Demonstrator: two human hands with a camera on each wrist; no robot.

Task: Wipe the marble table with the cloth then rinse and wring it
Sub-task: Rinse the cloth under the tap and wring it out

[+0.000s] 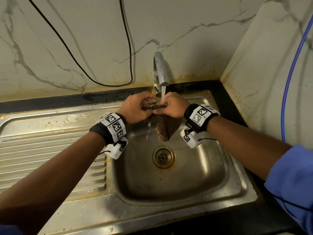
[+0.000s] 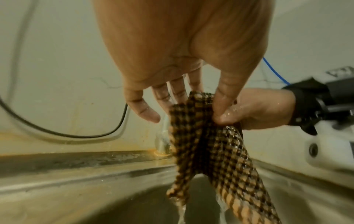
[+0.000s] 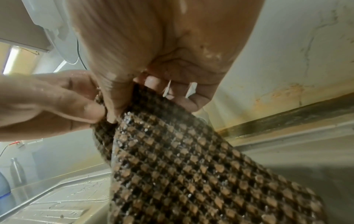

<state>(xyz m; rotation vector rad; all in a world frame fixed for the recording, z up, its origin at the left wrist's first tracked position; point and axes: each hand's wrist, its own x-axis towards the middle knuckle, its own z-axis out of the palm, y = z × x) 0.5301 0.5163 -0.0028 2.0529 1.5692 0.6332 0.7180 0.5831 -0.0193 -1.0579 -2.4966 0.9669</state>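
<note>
Fingers point(image 2: 223, 104) of our left hand point(image 1: 135, 107) and right hand point(image 1: 172, 106) pinch the brown-and-black checked waffle cloth point(image 1: 166, 126) under the curved steel tap point(image 1: 160, 70), at twelve o'clock over the stainless steel sink point(image 1: 220, 168). We judge rinsing is under way. Wringing comes next: bunch it, then twist.

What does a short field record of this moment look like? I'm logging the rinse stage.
stage: rinsing
cloth: checked brown, wet, hangs into the sink
left hand: pinches the cloth's top edge
right hand: grips the same edge
tap: running, its stream lands at the hands
drain: open, below the cloth
</note>
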